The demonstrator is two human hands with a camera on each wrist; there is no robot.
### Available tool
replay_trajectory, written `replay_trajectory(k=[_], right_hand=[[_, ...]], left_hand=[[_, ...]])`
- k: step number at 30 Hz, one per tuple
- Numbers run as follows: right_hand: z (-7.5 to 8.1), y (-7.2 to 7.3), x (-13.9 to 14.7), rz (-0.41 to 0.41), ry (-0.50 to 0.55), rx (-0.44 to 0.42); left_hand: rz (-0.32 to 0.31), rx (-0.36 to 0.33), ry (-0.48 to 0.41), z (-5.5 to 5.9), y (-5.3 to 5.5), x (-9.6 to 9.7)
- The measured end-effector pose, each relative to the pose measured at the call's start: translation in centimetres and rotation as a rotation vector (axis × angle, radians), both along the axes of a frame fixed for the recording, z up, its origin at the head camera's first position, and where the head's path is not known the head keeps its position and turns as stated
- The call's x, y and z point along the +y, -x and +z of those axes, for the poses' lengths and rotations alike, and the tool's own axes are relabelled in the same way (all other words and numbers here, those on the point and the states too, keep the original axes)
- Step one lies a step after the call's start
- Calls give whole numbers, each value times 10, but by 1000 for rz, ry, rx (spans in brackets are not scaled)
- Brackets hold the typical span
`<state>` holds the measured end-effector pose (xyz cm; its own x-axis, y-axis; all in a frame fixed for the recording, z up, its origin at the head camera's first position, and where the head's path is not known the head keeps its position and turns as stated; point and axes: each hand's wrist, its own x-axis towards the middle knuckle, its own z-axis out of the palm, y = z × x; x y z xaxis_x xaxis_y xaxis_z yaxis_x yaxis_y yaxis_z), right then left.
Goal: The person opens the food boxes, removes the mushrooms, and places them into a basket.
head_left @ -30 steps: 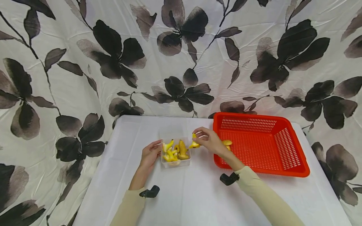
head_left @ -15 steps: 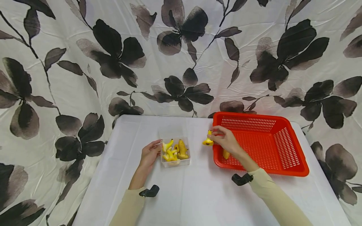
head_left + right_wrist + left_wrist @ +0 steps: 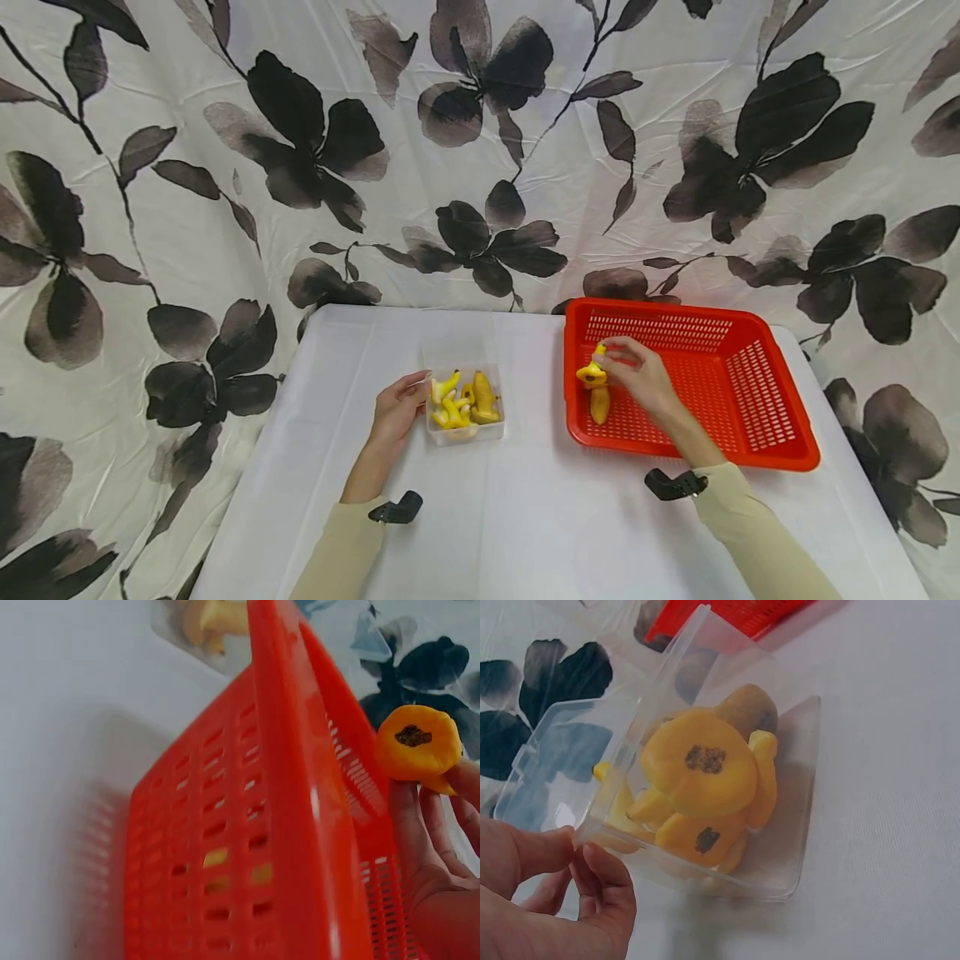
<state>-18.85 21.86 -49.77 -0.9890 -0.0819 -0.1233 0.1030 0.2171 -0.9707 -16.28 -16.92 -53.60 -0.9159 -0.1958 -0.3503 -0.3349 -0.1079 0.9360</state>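
Note:
My right hand (image 3: 643, 377) pinches a small yellow banana-like toy (image 3: 592, 374) by its narrow top, over the left part of the red basket (image 3: 697, 392). In the right wrist view, the toy's round base (image 3: 427, 754) shows a dark brown patch. Below it, a yellow-brown piece (image 3: 599, 407) lies in the basket. My left hand (image 3: 397, 410) pinches the left edge of a clear plastic box (image 3: 486, 432) between thumb and fingers. Inside are several yellow banana-like toys (image 3: 454, 412) and a browner one (image 3: 483, 393). The left wrist view shows their rounded bases (image 3: 701, 761) through the wall.
The box's clear lid (image 3: 559, 765) hangs open on its far side. A white cloth (image 3: 480, 517) covers the table. Behind its back edge hangs a floral curtain (image 3: 600, 167). The basket's raised red rim (image 3: 296, 787) stands between the box and the basket floor.
My right hand has carried the yellow toy rightward, from beside the box, across the basket's left rim and over its inside. My left hand and the box have stayed put.

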Motion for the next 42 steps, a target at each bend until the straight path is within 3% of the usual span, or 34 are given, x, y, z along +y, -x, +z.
replay_trajectory(k=[9,29,36,42], right_hand=[[-14,-7,28,-43,-48,-24],[-30,-6,43,147,-370,-141],[-33,0,41,143,-449,-220],[-34,2,40,156,-505,-207]], left_hand=[[12,-4,15,-1,0,-1],[16,-32,34,0,0,-1],[21,-21,12,-1,0,-2],[18,-16,6,-1,0,-2]])
